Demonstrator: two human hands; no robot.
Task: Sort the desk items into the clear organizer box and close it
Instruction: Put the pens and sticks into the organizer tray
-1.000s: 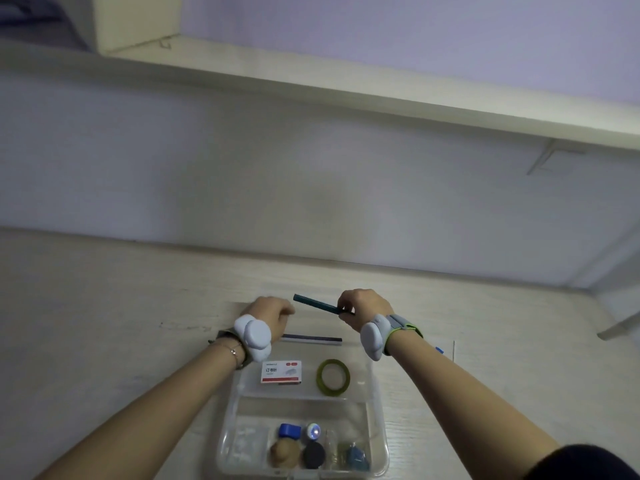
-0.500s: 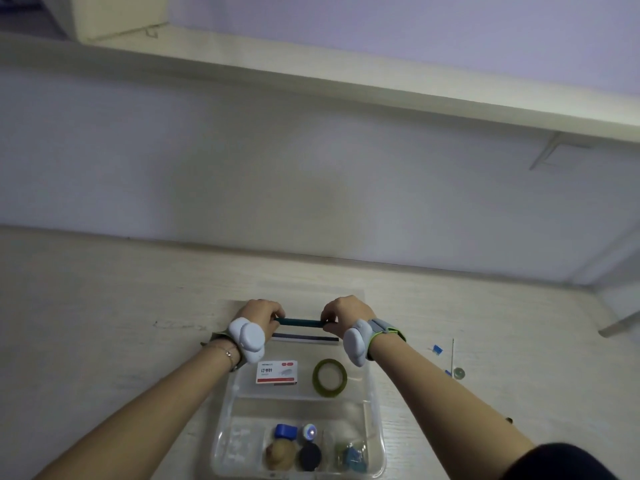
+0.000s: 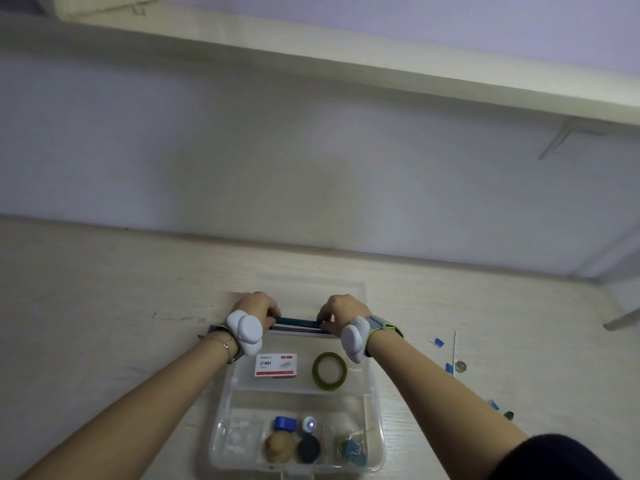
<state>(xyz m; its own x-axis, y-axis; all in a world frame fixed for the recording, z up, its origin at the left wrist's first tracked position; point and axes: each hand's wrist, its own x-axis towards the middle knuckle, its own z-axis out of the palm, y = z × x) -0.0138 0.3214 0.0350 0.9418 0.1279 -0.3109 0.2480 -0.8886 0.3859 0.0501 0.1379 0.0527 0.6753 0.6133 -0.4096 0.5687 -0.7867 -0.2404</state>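
Lowered from its earlier tilt, the teal pen [image 3: 297,321] lies level over the far compartment of the clear organizer box [image 3: 375,415]. Left hand [image 3: 257,308] and right hand [image 3: 341,310] each pinch one end with curled fingers.

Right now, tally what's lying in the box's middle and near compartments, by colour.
White: 1, staple box
Green: 1, tape ring
Blue: 1, cap
Tan: 1, round lump
Black: 1, disc
Teal: 1, small piece
Total: 6
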